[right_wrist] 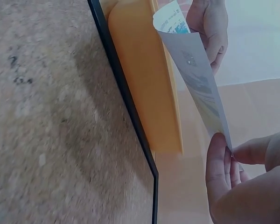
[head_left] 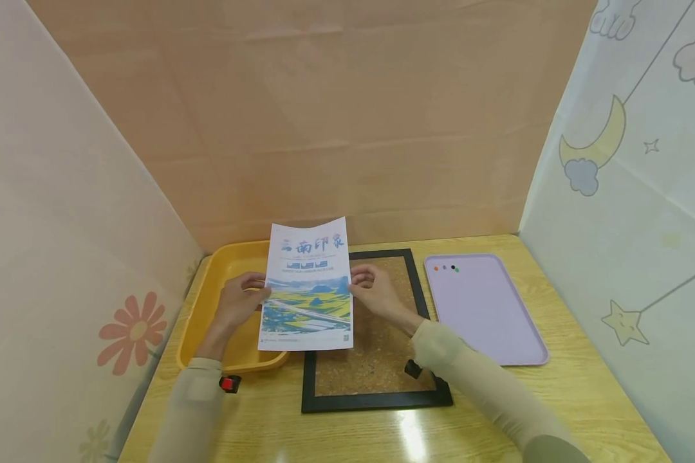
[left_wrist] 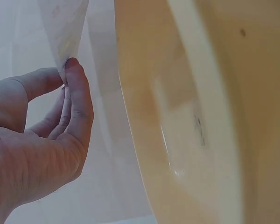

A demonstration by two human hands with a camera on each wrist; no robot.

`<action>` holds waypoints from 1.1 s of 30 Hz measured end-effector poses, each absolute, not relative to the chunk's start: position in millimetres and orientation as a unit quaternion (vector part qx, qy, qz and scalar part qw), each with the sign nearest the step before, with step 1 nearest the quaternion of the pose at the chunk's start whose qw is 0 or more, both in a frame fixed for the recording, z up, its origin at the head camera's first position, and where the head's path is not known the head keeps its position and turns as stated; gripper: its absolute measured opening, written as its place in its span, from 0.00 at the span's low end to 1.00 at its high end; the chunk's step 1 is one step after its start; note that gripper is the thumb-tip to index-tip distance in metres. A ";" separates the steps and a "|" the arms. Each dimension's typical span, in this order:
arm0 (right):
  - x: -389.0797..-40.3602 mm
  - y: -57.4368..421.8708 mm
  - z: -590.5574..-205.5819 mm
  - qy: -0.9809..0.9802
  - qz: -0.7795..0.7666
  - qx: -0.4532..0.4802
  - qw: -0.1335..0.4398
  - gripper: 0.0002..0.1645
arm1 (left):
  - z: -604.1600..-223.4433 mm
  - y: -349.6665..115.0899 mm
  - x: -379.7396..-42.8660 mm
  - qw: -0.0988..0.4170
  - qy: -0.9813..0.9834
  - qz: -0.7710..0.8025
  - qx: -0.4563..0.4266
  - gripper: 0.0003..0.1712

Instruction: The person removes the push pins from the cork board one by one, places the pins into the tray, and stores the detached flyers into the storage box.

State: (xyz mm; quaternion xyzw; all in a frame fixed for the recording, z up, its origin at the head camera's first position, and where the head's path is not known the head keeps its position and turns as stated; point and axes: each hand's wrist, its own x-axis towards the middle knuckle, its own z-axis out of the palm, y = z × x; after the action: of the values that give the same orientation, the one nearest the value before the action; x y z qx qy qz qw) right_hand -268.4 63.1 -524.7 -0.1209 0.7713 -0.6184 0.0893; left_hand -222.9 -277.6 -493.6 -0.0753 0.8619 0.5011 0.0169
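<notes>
A printed poster (head_left: 307, 289) with a blue and yellow landscape and large characters is held up by both hands, its sheet slightly curved. My left hand (head_left: 240, 305) pinches its left edge between thumb and fingers, above the yellow tray (head_left: 194, 321). On the opposite edge, my right hand (head_left: 379, 296) pinches the paper over a black-framed cork board (head_left: 376, 360). In the right wrist view the back of the poster (right_wrist: 196, 70) faces the camera, clear of the cork surface (right_wrist: 46, 116). The left wrist view shows a paper corner between thumb and fingertips.
To the right lies a lilac tray (head_left: 486, 308) with several small coloured pins (head_left: 453, 267) near its upper left corner. The wooden table (head_left: 266, 418) meets a tan backdrop (head_left: 347, 128) behind, with patterned white side walls.
</notes>
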 end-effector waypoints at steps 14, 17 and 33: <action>-270.3 24.4 -519.6 0.762 -0.628 -0.129 0.091 0.21 | -491.9 -308.0 -222.3 0.032 0.869 0.485 -0.095 0.28; -270.4 16.2 -518.8 0.761 -0.628 -0.130 0.096 0.21 | -491.2 -316.1 -222.9 0.035 0.873 0.476 -0.100 0.28; -275.9 -22.6 -522.2 0.751 -0.635 -0.140 0.116 0.23 | -497.8 -347.4 -226.8 0.042 0.876 0.463 -0.131 0.28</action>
State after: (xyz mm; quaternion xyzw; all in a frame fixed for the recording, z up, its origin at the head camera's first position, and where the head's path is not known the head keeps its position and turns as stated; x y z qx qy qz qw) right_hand -275.9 -22.6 -522.2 -0.1402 0.7510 -0.6348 0.1160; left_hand -226.8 -347.4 -497.8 -0.1305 0.8758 0.4629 0.0420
